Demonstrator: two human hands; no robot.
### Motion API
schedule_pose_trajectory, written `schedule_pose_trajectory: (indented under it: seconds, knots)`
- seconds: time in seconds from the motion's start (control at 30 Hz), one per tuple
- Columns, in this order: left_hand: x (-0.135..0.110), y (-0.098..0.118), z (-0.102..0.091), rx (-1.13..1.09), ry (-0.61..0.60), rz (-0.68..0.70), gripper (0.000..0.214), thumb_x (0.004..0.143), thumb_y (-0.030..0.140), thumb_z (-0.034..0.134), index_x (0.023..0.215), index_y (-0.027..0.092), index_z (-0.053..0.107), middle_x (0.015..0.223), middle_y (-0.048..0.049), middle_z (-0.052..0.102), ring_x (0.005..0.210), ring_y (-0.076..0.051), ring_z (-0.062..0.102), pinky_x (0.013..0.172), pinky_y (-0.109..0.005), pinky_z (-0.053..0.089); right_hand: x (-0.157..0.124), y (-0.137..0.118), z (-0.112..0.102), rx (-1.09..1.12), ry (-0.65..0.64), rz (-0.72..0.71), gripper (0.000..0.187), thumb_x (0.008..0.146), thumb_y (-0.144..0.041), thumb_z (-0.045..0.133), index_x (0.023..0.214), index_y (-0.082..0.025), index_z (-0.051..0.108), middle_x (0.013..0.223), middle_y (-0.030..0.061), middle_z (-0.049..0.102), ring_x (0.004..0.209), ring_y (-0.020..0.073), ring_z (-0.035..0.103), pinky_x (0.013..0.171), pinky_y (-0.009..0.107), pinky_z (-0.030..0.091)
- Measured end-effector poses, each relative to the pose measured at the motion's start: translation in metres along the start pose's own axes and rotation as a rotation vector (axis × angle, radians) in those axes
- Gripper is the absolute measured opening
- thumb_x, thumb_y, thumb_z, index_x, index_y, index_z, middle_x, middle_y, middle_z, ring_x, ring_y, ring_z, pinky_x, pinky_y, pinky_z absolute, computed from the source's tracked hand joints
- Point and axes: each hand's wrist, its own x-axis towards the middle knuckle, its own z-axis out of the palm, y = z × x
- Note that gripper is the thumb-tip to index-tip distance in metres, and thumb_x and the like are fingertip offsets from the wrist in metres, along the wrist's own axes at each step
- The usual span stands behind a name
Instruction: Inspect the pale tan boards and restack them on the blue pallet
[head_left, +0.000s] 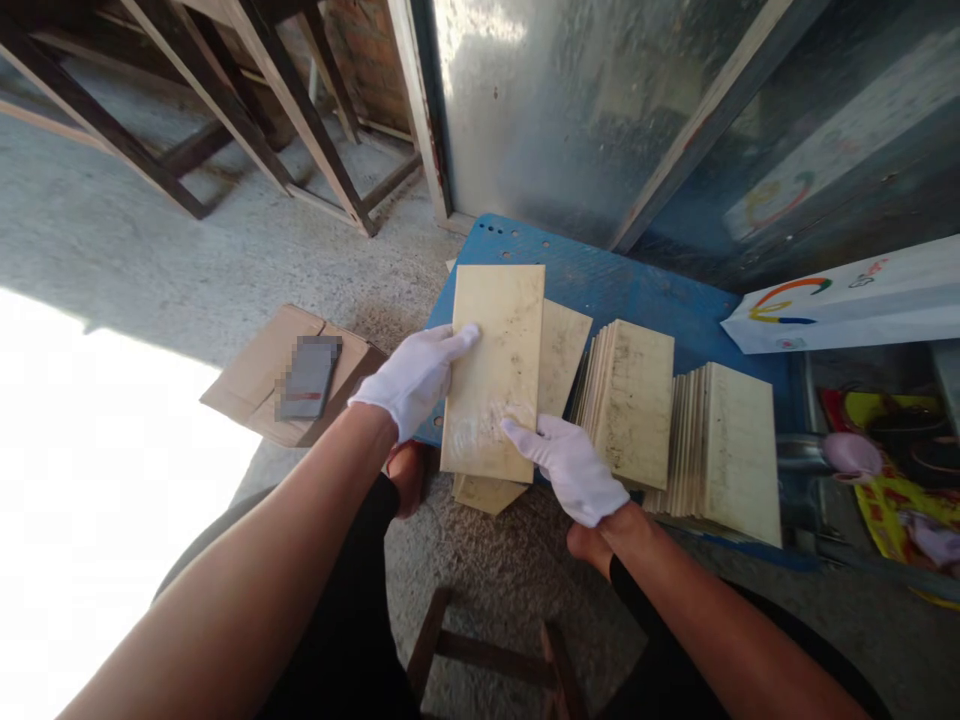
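A cream rectangular tile (495, 340) with dark specks is held up between my two white-gloved hands. My left hand (416, 375) grips its left edge, thumb lying on the face. My right hand (574, 460) holds the lower right edge, its thumb on a shiny, whitish smeared patch. Behind it, partly hidden, another cream tile (566, 345) lies on the blue table (645, 285), and a tile corner (487, 495) shows below. To the right stand two rows of tiles on edge, a nearer row (637, 400) and a farther row (742, 440).
A cardboard box (255, 380) with a phone (311, 375) on it sits at the left. A white printed bag (825, 300) and a metal shelf with colourful packets (892, 500) are at the right. Wooden frames (247, 110) stand behind; a wooden stool (495, 655) is below.
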Motion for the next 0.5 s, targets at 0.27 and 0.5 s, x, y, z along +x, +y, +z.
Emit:
schedule_pose_trajectory:
  seconds: [0.27, 0.5]
  knots:
    - [-0.012, -0.003, 0.0, -0.348, -0.022, -0.025, 0.014, 0.094, 0.023, 0.044, 0.097, 0.018, 0.056, 0.084, -0.0033, 0.066, 0.075, -0.012, 0.062, 0.07, -0.023, 0.05, 0.001, -0.032, -0.004, -0.284, -0.16, -0.03, 0.039, 0.074, -0.049, 0.075, 0.1, -0.02, 0.072, 0.107, 0.0053, 0.071, 0.104, 0.0228, 0.064, 0.099, 0.04, 0.048]
    - [-0.02, -0.009, 0.009, -0.24, -0.122, -0.059, 0.015, 0.089, 0.033, 0.054, 0.083, 0.019, 0.051, 0.079, -0.0016, 0.064, 0.062, -0.01, 0.056, 0.057, -0.022, 0.045, 0.003, -0.084, -0.038, -0.386, 0.184, -0.223, 0.046, 0.073, -0.06, 0.071, 0.096, -0.022, 0.068, 0.09, 0.0034, 0.069, 0.083, 0.0177, 0.063, 0.064, 0.027, 0.052]
